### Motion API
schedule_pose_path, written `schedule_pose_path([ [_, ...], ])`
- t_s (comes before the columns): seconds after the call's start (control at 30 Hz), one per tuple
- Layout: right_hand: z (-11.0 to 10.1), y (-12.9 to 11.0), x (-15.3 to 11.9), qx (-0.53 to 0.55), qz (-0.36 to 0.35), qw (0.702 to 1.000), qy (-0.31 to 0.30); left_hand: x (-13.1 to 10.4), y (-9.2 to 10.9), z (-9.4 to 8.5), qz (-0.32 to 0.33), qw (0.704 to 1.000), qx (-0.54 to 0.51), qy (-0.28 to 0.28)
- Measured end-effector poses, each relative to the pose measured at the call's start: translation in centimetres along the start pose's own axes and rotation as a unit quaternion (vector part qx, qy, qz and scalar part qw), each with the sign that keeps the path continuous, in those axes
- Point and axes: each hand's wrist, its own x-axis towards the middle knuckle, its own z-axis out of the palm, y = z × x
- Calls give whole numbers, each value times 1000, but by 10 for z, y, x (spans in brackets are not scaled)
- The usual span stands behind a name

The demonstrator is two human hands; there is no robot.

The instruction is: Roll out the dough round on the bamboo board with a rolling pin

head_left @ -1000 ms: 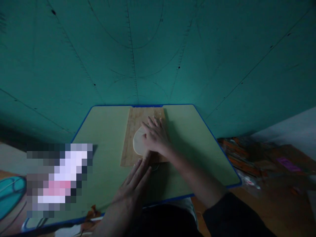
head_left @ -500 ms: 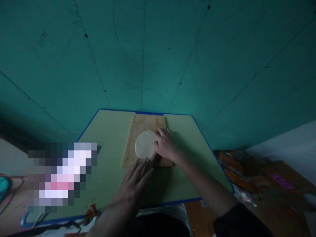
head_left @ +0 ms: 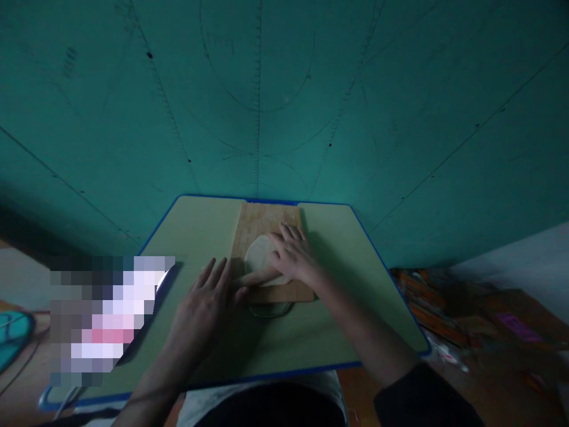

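Cream dough (head_left: 256,255), tan board (head_left: 254,220); green wall (head_left: 400,71)

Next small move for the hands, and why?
Probably roll the pin slightly forward: it lies across the near part of the dough, most visible dough is beyond it, the left hand is at its left end, and the right hand covers the dough's right side.

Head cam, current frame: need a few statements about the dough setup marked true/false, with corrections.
1. The dough lies on the wooden board. True.
2. A rolling pin extends from the left hand toward the right hand. True.
3. The dough is a round ball. False: it is a flat disc.
4. The table has a blue edge. True.
5. Both hands wear gloves. False: both are bare.
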Motion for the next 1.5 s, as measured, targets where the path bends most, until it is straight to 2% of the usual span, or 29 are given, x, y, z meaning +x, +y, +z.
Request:
schedule_pose_path([
  [0.1,3,1,-24,-11,-23,999,34,-14,10,-3,51,998,36,20],
  [0.23,8,0,-60,-23,-48,996,73,-30,17,-2,75,992,88,54],
  [0.4,13,3,-93,-19,-80,993,80,-22,13,2,82,991,94,38],
  [0.5,14,11,-84,7,-77,994,78,0,6,3,65,994,83,3],
  [0.6,12,21,-52,30,-15,996,78,31,0,7,25,996,75,-29],
  [0.73,7,26,-12,36,54,996,56,74,-5,18,-64,995,71,-15],
  [0.83,6,25,-9,23,52,997,52,89,-6,22,-94,994,63,-7],
  [0.93,9,21,-28,10,15,998,61,81,-6,21,-55,997,60,-13],
  [1.07,16,9,-67,-6,-38,996,81,45,-4,14,-7,998,67,-11],
  [1.17,20,-3,-94,-16,-62,993,101,15,-1,11,24,997,78,12],
  [1.27,22,-11,-109,-12,-70,991,112,-2,1,10,51,994,95,29],
  [1.37,22,-10,-108,-5,-62,991,119,5,0,11,53,993,103,21],
  [1.5,20,7,-81,0,-23,990,138,46,2,15,8,996,88,-20],
])
